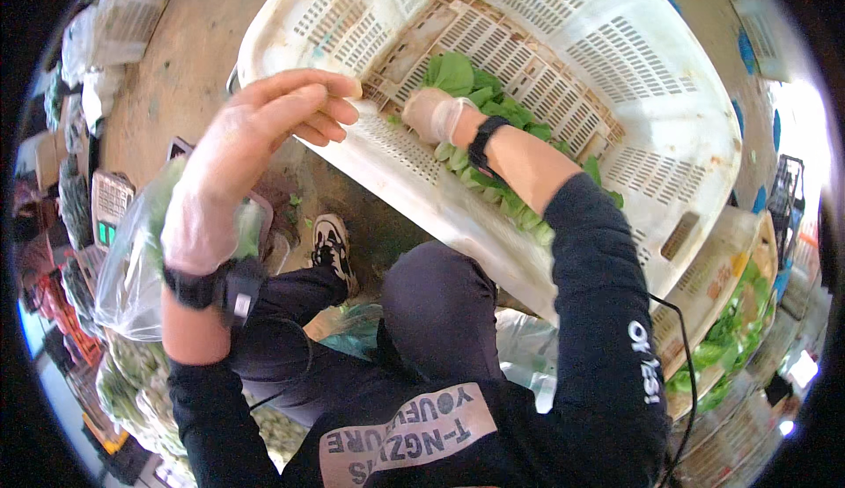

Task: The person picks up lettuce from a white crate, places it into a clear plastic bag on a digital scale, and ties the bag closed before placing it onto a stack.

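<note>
A large white plastic basket (488,224) with slotted walls stands tilted before me. On its bottom lies a row of green leafy vegetables (488,95). My right hand (432,115), in a thin clear glove, reaches into the basket and touches the left end of the row; its fingertips are hidden, so I cannot tell whether it grips any leaves. My left hand (284,115), also in a clear glove, is raised at the basket's near left rim, fingers slightly bent and nothing held. Each wrist wears a black band.
A clear plastic bag (135,277) with greens stands at my left, above bagged produce (132,382). Another basket (752,250) with leafy greens is at the right. A digital scale (112,204) stands farther left. A black cable (690,369) hangs by my right sleeve.
</note>
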